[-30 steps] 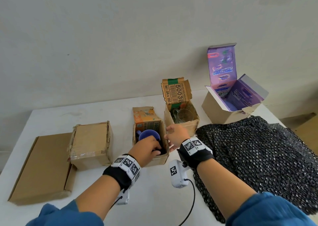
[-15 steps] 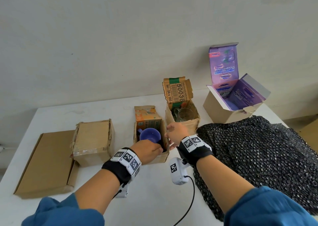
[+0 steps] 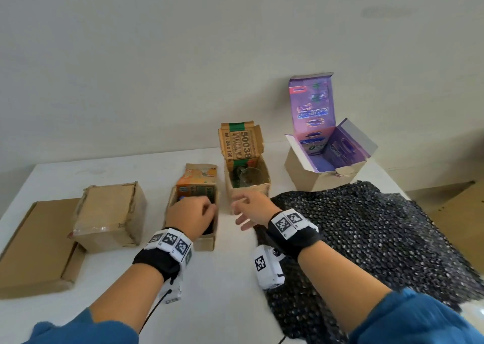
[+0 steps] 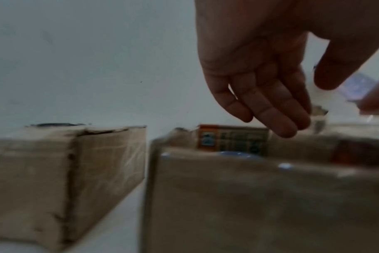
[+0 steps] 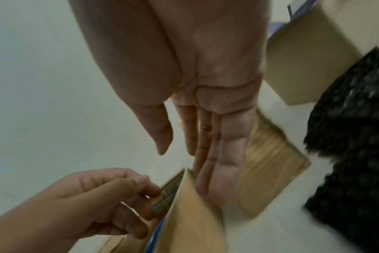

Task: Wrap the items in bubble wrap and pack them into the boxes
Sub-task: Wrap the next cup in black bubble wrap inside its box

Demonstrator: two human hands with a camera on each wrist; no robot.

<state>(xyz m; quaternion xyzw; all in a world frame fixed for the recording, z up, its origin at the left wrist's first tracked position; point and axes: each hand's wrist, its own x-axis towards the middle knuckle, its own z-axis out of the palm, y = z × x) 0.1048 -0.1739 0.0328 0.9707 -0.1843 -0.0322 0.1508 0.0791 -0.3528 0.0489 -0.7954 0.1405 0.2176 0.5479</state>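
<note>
The blue ceramic mug (image 3: 183, 199) sits inside the small open brown cardboard box with the orange printed flap (image 3: 207, 241), centre of the head view, and is almost wholly hidden under the left hand (image 3: 192, 216); only a sliver of blue rim shows. No bubble wrap is visible around it, though most of it is covered. Judged as rigid, moderately heavy, glazed and so slippery, and breakable on a knock. The sound hold is judged to be round the body or through the handle, lifting straight up to clear the tight box walls.

The black bubble wrap sheet (image 3: 366, 239) lies spread at right of the frame on the white table (image 3: 222, 291). It looks light, soft and floppy, best taken by an edge.

Left hand: over the box mouth, wrist bent down, fingers curled loosely. The left wrist view shows the fingers hanging above the box edge with nothing in them, so the grip is judged released. Right hand (image 3: 252, 210): just right of the box, between it and the taller open cardboard box holding a clear glass (image 3: 247, 180). Its fingers are straight and together, lying against the outer side of the first box, empty
</note>
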